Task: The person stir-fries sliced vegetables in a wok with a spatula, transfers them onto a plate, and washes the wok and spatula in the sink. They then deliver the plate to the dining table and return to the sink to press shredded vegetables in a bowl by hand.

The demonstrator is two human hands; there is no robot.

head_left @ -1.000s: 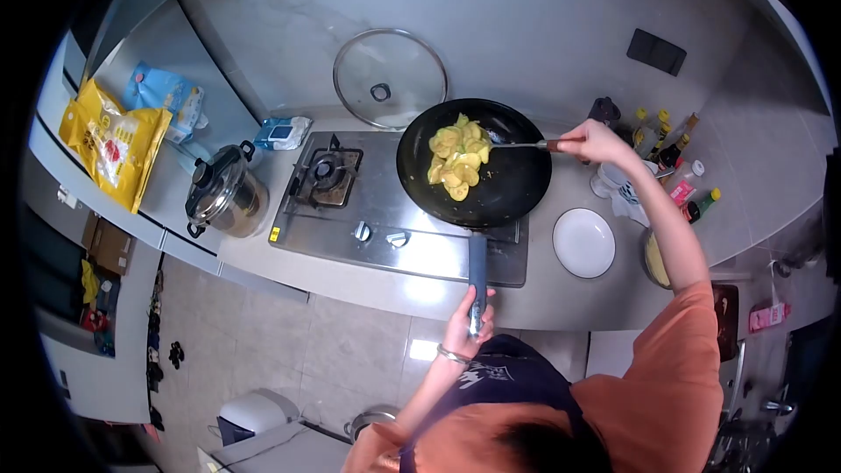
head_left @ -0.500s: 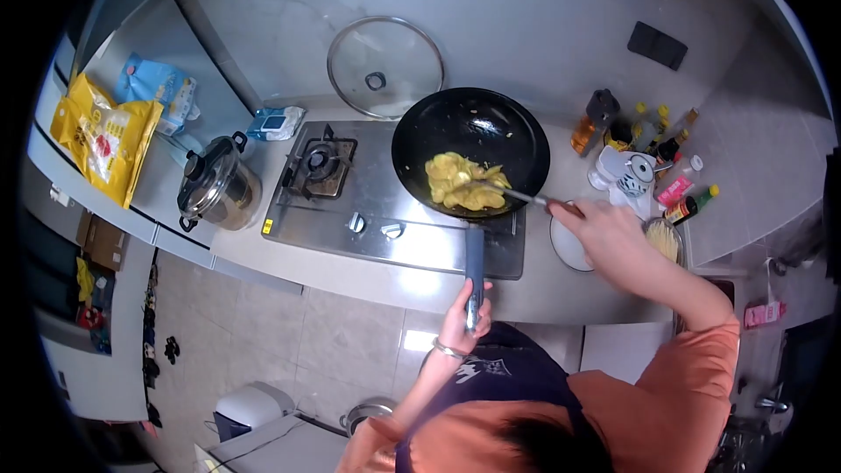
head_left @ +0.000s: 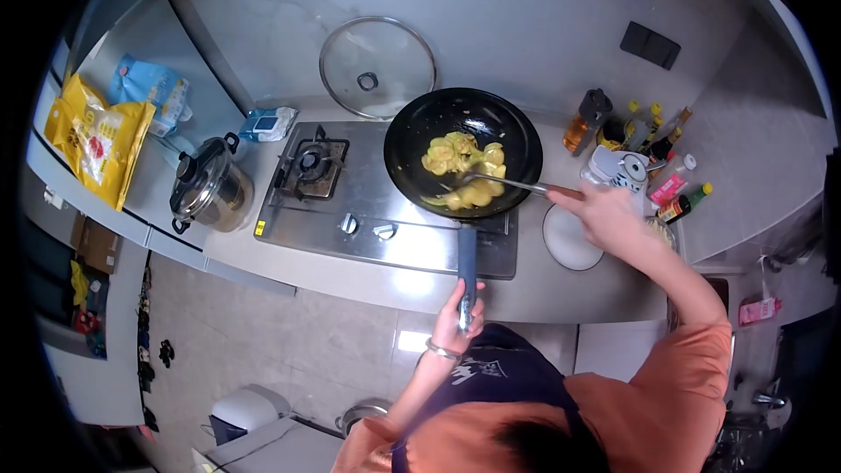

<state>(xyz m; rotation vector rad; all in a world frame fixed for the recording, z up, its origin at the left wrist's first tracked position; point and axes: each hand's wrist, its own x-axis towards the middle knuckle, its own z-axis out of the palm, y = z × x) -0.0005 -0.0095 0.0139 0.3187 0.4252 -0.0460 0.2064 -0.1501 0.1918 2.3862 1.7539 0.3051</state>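
A black wok [head_left: 420,127] sits over the right side of the gas stove, tilted toward me. Its long grey-blue handle is wrapped by my left hand [head_left: 459,311], which wears a bracelet at the wrist. Yellow, sliced food [head_left: 464,162] lies in the wok, spread in two clumps. My right hand [head_left: 609,221] is closed around the wooden grip of a spatula [head_left: 512,183]. The metal shaft reaches over the wok's rim, and its head is among the slices, partly covered by them.
A glass lid [head_left: 377,70] leans on the back wall. Left of the stove [head_left: 315,236] stands a pressure cooker [head_left: 210,188]. To the right are a white plate [head_left: 572,238], an amber bottle [head_left: 583,127] and several sauce bottles [head_left: 670,184]. Yellow packaging [head_left: 101,144] is far left.
The spatula has shifted within the wok, and the food has gone from one heap to two looser clumps. My right hand moved slightly. My left hand keeps its hold on the handle.
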